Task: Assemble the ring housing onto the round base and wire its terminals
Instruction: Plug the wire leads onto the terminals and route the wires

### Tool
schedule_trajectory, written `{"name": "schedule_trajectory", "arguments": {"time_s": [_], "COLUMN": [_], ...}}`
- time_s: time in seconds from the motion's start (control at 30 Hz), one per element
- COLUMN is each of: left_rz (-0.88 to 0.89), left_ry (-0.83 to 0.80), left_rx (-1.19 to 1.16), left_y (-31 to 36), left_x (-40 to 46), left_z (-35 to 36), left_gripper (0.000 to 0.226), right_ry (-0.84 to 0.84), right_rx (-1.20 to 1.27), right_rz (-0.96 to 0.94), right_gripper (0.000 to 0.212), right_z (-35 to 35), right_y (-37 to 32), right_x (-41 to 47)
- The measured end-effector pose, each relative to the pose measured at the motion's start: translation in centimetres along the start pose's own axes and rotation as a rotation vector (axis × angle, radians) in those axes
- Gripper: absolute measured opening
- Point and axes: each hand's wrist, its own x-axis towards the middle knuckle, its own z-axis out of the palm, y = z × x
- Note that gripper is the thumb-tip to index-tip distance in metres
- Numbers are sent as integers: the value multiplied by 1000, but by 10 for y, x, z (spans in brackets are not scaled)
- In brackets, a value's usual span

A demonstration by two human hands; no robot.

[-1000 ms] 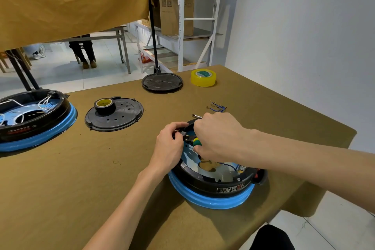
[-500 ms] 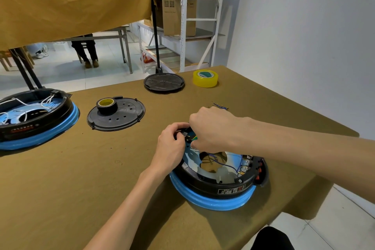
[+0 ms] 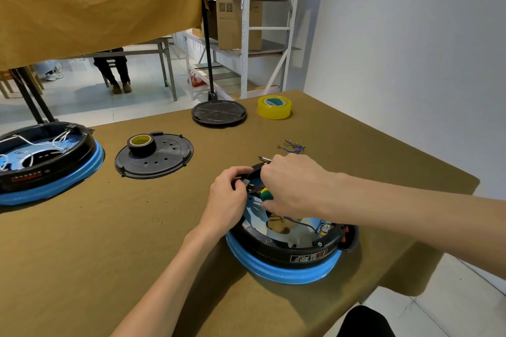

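On the near right part of the brown table [image 3: 82, 241] sits the black ring housing [image 3: 290, 250] on its blue round base [image 3: 284, 272], and both hands work at its far left rim. The left hand [image 3: 227, 200] pinches a small black part [image 3: 245, 182] there with curled fingers, while the right hand [image 3: 294, 186] is clenched around a screwdriver [image 3: 266, 195] with a green and yellow handle. Loose blue wires [image 3: 293, 148] lie just beyond, and further left are a black disc [image 3: 164, 161] carrying black tape [image 3: 141, 143] and a second housing [image 3: 46, 169].
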Motion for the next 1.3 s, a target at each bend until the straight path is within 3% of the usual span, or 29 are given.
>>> {"name": "schedule_trajectory", "arguments": {"time_s": [0.17, 0.3, 0.67, 0.8, 0.93, 1.3], "left_rz": [-4, -10, -17, -14, -16, -15], "left_ry": [5, 1, -8, -10, -9, -8], "left_rx": [-4, -9, -8, -9, -11, -10], "left_y": [2, 3, 1, 0, 0, 0], "left_x": [-1, -2, 0, 0, -1, -1], "left_z": [0, 0, 0, 0, 0, 0], "left_gripper": [39, 37, 37, 39, 39, 37], "right_ry": [31, 67, 29, 31, 42, 30], "right_rx": [8, -2, -76, -63, -47, -75], "right_rz": [57, 85, 82, 99, 102, 99], "right_gripper": [48, 35, 33, 51, 57, 37], "right_z": [7, 3, -3, 2, 3, -4], "right_y": [0, -6, -10, -8, -10, -11], "right_x": [-5, -4, -3, -7, -8, -3]}}
